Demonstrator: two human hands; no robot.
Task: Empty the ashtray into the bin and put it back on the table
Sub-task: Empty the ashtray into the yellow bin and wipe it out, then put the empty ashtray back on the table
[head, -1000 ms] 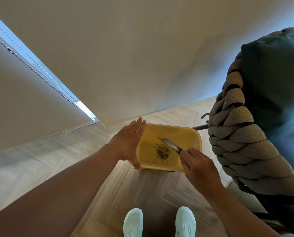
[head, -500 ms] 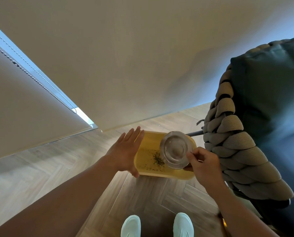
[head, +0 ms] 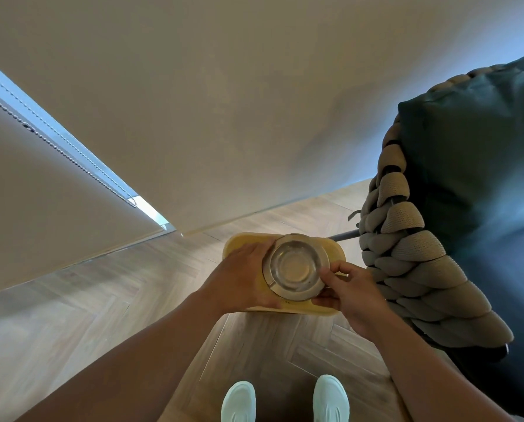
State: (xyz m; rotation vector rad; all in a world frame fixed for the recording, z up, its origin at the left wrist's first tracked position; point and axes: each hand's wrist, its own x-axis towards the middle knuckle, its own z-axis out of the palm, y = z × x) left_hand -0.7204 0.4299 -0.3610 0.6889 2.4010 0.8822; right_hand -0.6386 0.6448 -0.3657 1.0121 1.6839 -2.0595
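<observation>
Both hands hold the metal ashtray (head: 295, 267) upright over the yellow bin (head: 235, 245) — left hand (head: 244, 277) cupping its left rim, right hand (head: 349, 289) pinching the right. Bowl looks empty. Risk: leftover ash spilling on the wood floor (head: 102, 300) if it tilts on the way to the table, which is out of view.

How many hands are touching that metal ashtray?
2: the left hand on the left rim of the ashtray, the right hand pinching its right edge, above the yellow bin.

Silver ashtray (head: 295, 267), yellow bin (head: 335, 248), herringbone wood floor (head: 108, 287), mint shoes (head: 238, 402), tan woven chair (head: 413, 269).
</observation>
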